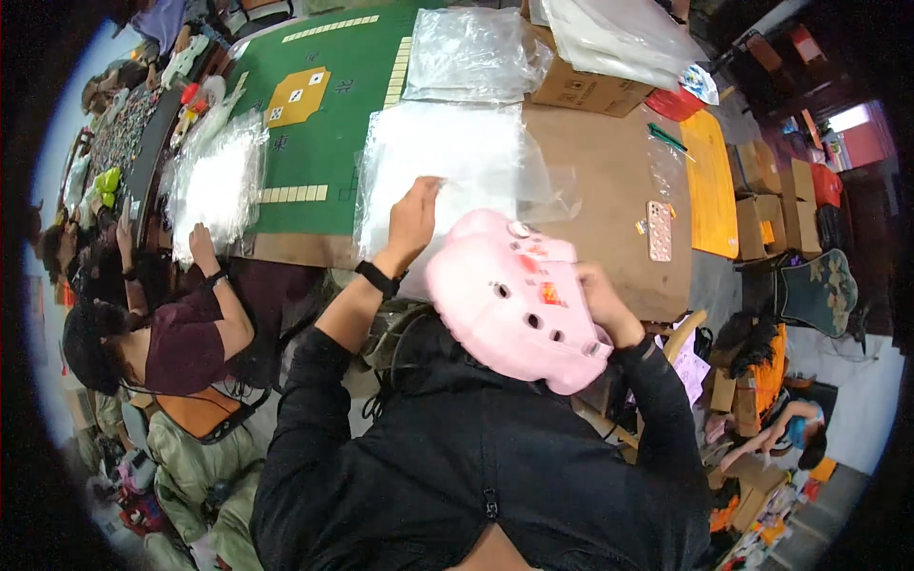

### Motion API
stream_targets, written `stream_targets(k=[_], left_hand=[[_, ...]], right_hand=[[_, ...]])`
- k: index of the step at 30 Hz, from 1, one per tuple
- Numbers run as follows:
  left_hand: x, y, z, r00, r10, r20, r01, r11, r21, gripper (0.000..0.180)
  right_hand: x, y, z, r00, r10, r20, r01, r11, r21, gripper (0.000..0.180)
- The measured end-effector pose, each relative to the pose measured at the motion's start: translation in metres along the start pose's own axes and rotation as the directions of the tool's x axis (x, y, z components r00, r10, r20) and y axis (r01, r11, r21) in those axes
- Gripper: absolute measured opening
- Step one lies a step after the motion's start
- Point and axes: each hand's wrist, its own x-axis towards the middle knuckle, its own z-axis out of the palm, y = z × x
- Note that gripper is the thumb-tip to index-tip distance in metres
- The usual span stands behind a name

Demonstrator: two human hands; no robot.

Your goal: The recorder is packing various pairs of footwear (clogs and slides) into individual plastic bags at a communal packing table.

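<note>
In front of my chest is a pink, puffy, rounded item point(476, 290) with oval holes and small red and white decorations, tilted to one side. My right hand point(606, 303) grips its right edge, with some fingers hidden behind it. Just beyond the item's left end, my left hand point(413, 219) has its fingers closed at a clear plastic bag point(543, 195); the exact pinch is hard to see. Beneath that hand lies a stack of clear plastic bags point(409, 143) on the table.
More clear bags point(466, 52) lie at the far side, by a cardboard box point(590, 90). A green game mat point(367, 143) with tiles covers the table's left. A phone point(659, 231) and green cutter point(667, 137) lie right. A co-worker point(190, 343) handles bags point(214, 181) at left.
</note>
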Motion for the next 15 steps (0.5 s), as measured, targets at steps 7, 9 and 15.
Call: stream_targets(k=[7, 9, 15], left_hand=[[-0.012, -0.001, -0.009, 0.986, 0.163, 0.044, -0.158, 0.983, -0.095, 0.011], [-0.015, -0.006, -0.013, 0.995, 0.084, 0.052, -0.074, 0.982, -0.171, 0.013], [-0.027, 0.015, -0.008, 0.987, 0.113, 0.111, -0.079, 0.958, -0.276, 0.017]], right_hand=[[0.055, 0.052, -0.001, 0.994, 0.052, 0.095, -0.065, 0.988, 0.140, 0.025], [0.060, 0.058, -0.005, 0.995, -0.018, 0.096, 0.016, 1.000, 0.022, 0.023], [0.069, 0.067, 0.002, 0.983, -0.126, -0.132, 0.104, 0.981, -0.163, 0.014]])
